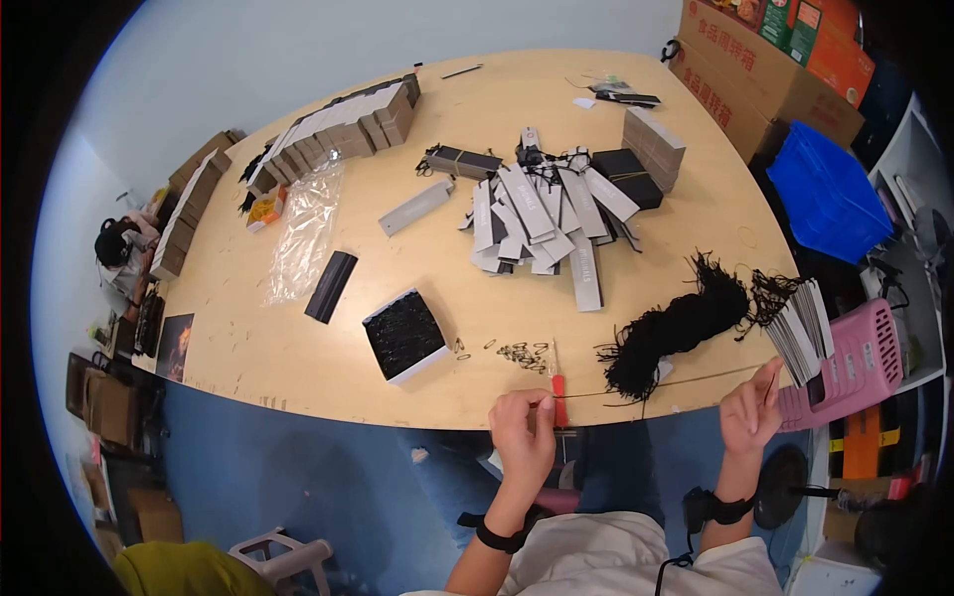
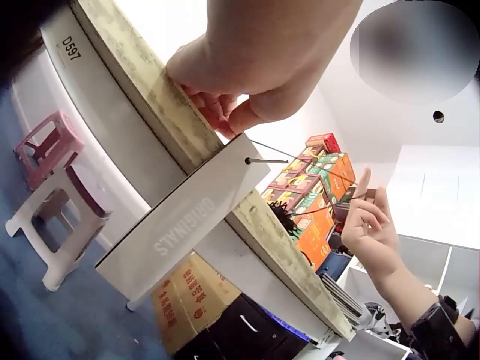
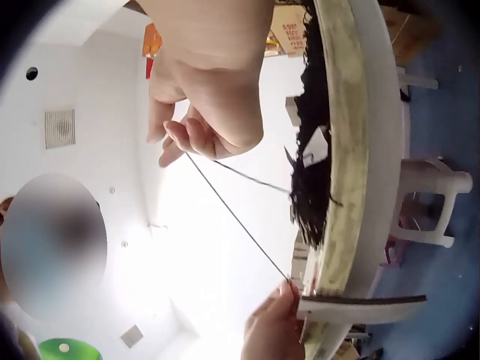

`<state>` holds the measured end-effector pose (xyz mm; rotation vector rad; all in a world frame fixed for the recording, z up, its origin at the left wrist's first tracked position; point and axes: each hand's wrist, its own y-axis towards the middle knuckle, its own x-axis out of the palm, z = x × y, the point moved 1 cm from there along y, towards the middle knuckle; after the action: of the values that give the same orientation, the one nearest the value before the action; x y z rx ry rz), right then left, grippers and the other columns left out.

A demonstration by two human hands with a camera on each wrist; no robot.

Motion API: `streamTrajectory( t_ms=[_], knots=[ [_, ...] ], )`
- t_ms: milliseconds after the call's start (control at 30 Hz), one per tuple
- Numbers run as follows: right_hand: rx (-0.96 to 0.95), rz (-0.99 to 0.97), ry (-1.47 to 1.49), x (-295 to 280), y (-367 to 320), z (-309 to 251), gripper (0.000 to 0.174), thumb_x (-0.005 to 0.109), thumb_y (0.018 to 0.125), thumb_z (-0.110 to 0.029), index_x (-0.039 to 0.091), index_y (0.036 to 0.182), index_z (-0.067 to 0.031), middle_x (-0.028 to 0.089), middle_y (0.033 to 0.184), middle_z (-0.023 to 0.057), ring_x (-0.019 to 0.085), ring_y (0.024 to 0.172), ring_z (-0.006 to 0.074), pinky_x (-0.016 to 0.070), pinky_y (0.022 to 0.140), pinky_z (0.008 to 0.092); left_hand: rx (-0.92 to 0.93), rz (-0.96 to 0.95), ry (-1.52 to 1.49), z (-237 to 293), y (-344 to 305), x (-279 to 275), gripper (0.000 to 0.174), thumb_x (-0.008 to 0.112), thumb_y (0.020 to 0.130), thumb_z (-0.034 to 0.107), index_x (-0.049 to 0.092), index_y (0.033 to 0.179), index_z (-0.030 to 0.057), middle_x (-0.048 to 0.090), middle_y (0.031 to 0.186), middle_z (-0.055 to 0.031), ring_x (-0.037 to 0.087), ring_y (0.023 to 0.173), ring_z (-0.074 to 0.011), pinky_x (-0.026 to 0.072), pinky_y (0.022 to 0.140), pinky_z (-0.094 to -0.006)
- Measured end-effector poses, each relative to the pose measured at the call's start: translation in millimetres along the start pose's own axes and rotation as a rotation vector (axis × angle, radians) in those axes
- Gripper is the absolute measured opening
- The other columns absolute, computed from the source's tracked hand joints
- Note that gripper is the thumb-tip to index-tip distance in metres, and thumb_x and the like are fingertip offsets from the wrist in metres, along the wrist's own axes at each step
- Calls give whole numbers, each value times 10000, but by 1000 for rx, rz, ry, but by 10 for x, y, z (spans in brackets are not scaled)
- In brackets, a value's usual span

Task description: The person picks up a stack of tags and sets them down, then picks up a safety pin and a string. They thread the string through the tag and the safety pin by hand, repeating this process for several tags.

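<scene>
My left hand is at the table's front edge, thumb and fingers pinching the holed end of a light grey hang tag lettered ORIGINALS. A thin black cord passes through the hole. To the right, my right hand holds the far loop of that cord between its fingers. The cord runs taut between the two hands in the right wrist view, and the tag hangs beyond the left fingertips. A bundle of black cords lies just behind the stretched cord. Near my left hand is a red-handled tool.
Small black pins lie loose beside a white box of black pieces. Many grey tags are heaped mid-table. At right, a pink basket bears more tags. Stacked tags line the back left.
</scene>
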<state>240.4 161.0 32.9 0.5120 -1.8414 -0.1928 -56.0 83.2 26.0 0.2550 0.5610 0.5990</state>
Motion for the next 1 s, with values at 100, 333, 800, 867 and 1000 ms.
streamTrajectory(
  t_ms=[100,333,800,867,1000],
  knots=[
    [-142,12,-103,36,82,-124,576,587,913,-74,344,1430,-6,454,1448,110,415,566,82,388,507,177,-50,13,-56,-17,-4,-9,35,630,862,71,609,846,48,592,810,-88,538,776,-273,394,745,-359],
    [-283,143,-81,336,332,91,571,529,955,-85,279,1461,2,313,1539,122,400,618,90,417,537,184,-55,85,-112,-116,-28,-121,64,612,909,56,586,866,17,535,779,-33,473,638,-91,383,574,-232],
    [451,-73,-1036,903,172,937,100,598,902,-6,690,931,20,718,869,77,672,710,127,520,645,241,132,-224,-232,302,-180,-353,39,660,836,11,645,865,33,639,835,-81,570,796,-245,450,745,-322],
    [469,-90,-1071,898,108,949,102,620,871,29,690,943,40,722,905,87,679,730,135,516,663,229,132,-242,-271,353,-214,-363,50,662,832,2,644,865,34,634,830,-81,568,796,-250,449,745,-324],
    [408,-54,-1275,975,29,997,102,680,831,7,709,927,-11,662,847,54,612,695,105,488,607,221,188,-211,-262,431,-275,-335,77,675,820,-3,638,874,38,628,831,-79,559,777,-243,441,723,-329]
  ],
)
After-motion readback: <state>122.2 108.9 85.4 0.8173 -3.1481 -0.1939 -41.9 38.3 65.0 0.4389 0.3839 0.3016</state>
